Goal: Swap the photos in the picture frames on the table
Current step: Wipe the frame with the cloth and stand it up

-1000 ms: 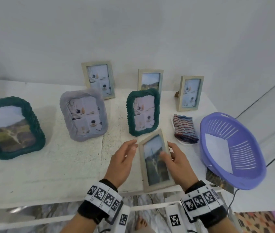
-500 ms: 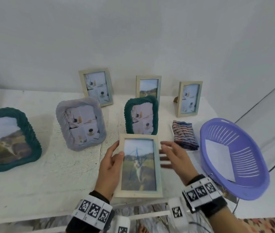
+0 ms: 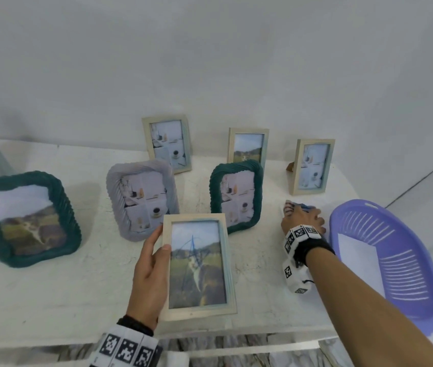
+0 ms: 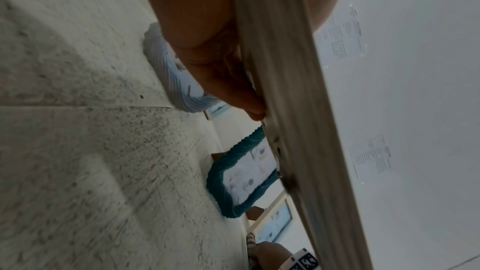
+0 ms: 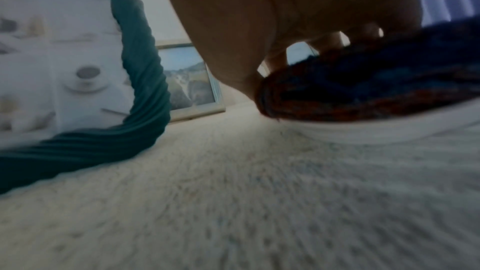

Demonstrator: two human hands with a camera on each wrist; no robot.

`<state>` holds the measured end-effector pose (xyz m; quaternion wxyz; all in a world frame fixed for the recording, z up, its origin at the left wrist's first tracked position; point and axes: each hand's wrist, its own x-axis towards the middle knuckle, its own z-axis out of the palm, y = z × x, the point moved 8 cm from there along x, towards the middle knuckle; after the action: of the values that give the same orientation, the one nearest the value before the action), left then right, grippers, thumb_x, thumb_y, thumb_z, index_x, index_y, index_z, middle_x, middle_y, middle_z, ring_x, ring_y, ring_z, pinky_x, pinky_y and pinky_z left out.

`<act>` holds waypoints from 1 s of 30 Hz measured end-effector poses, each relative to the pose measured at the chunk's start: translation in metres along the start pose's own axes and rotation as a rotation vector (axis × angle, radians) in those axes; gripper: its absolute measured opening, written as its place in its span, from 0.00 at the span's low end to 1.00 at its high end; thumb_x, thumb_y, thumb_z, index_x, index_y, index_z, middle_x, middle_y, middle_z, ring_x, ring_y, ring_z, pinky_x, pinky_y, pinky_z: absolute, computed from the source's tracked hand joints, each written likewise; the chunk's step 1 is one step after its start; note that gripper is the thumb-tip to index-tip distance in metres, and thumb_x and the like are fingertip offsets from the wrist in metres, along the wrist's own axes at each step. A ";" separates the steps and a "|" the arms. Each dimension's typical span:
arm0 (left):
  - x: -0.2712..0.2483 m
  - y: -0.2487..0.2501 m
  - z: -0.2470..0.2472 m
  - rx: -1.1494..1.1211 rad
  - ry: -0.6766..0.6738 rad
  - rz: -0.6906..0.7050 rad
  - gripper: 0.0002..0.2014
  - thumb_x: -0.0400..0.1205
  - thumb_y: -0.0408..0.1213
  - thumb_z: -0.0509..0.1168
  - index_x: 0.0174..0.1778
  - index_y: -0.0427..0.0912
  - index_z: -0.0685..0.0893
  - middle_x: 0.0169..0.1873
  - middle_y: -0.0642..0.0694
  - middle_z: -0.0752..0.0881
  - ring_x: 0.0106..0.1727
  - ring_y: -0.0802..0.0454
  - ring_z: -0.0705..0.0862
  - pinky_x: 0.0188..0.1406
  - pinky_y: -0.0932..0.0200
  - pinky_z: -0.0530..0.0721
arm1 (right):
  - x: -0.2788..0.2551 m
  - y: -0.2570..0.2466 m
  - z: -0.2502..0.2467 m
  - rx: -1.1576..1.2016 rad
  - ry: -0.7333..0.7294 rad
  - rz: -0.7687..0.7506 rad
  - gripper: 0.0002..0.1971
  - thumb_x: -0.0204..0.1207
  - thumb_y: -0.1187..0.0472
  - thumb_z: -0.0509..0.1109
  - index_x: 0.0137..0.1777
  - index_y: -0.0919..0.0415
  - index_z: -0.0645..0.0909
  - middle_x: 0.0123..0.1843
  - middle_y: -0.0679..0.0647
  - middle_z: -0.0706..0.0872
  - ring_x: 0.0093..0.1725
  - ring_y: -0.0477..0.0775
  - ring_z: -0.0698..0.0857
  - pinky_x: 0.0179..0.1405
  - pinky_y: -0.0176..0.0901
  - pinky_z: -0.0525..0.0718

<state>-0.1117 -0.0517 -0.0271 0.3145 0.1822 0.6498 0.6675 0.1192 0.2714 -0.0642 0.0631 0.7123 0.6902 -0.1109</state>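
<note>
A pale wooden frame [image 3: 197, 263] with a landscape photo and blue scribble on its glass is tilted up near the table's front edge. My left hand [image 3: 157, 250] grips its left side, thumb on the front, fingers [image 4: 228, 81] behind the frame's edge [image 4: 291, 110]. My right hand [image 3: 303, 218] reaches right and curls over a folded striped cloth [image 3: 289, 207], thumb at its near end; in the right wrist view the cloth [image 5: 376, 85] lies on something white. Behind stand a grey ribbed frame [image 3: 141, 197] and a small teal frame [image 3: 236, 194].
A large teal frame [image 3: 24, 218] stands at the left. Three wooden frames [image 3: 167, 143] [image 3: 247, 147] [image 3: 312, 165] line the wall. A purple basket [image 3: 422, 287] holding white paper overhangs the table's right front. The white table [image 3: 51, 287] ends just below my wrists.
My left hand took the wooden frame by its left side and turned it to face me. My right hand let go of it and reached right onto the striped cloth.
</note>
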 end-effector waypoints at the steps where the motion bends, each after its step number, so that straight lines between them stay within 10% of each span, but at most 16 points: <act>1: 0.001 0.000 -0.002 -0.007 0.008 0.001 0.18 0.89 0.38 0.55 0.74 0.58 0.74 0.61 0.59 0.84 0.61 0.55 0.85 0.66 0.42 0.81 | 0.000 0.000 0.002 -0.005 0.005 0.005 0.25 0.83 0.54 0.54 0.81 0.54 0.61 0.82 0.70 0.54 0.76 0.74 0.61 0.74 0.68 0.63; 8: 0.004 0.004 -0.008 -0.052 0.005 0.014 0.19 0.89 0.39 0.54 0.74 0.61 0.74 0.66 0.58 0.82 0.63 0.57 0.84 0.67 0.43 0.81 | 0.005 -0.004 0.002 0.071 0.059 -0.028 0.20 0.80 0.63 0.60 0.72 0.55 0.72 0.71 0.66 0.65 0.68 0.72 0.69 0.64 0.62 0.74; 15: 0.006 0.009 -0.005 0.010 -0.040 0.094 0.19 0.89 0.36 0.54 0.72 0.62 0.74 0.43 0.66 0.87 0.52 0.60 0.86 0.62 0.50 0.83 | -0.073 -0.020 -0.033 0.525 0.263 -0.332 0.18 0.82 0.57 0.61 0.71 0.49 0.78 0.55 0.65 0.85 0.55 0.66 0.81 0.56 0.46 0.77; 20: 0.003 0.011 0.000 0.053 -0.061 0.131 0.18 0.88 0.42 0.56 0.70 0.69 0.74 0.41 0.52 0.79 0.45 0.52 0.80 0.55 0.46 0.83 | -0.202 -0.047 -0.058 0.664 0.158 -0.653 0.16 0.81 0.54 0.67 0.66 0.39 0.76 0.47 0.50 0.73 0.39 0.40 0.77 0.38 0.19 0.73; 23: -0.001 0.010 0.006 0.102 -0.077 0.154 0.20 0.84 0.50 0.57 0.73 0.69 0.72 0.42 0.46 0.78 0.43 0.46 0.79 0.48 0.36 0.84 | -0.242 -0.072 -0.052 0.504 0.204 -0.852 0.16 0.80 0.49 0.67 0.67 0.40 0.80 0.51 0.48 0.70 0.41 0.43 0.78 0.41 0.18 0.73; 26: -0.007 0.014 0.015 0.136 -0.085 0.214 0.21 0.85 0.47 0.57 0.76 0.62 0.71 0.44 0.49 0.79 0.45 0.54 0.79 0.47 0.61 0.81 | -0.240 -0.086 -0.040 0.373 0.271 -0.836 0.18 0.80 0.49 0.67 0.69 0.50 0.81 0.54 0.54 0.72 0.41 0.51 0.80 0.41 0.37 0.85; 30: -0.010 0.020 0.020 0.087 -0.097 0.211 0.19 0.88 0.36 0.56 0.74 0.55 0.73 0.52 0.68 0.86 0.56 0.71 0.83 0.54 0.76 0.78 | -0.275 -0.097 -0.030 0.336 0.209 -0.952 0.16 0.80 0.53 0.67 0.66 0.54 0.81 0.52 0.55 0.74 0.37 0.45 0.73 0.37 0.31 0.80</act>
<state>-0.0949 -0.0424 -0.0040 0.2654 0.2952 0.6396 0.6583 0.0181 0.0156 0.0388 -0.1790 0.3269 0.9132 -0.1649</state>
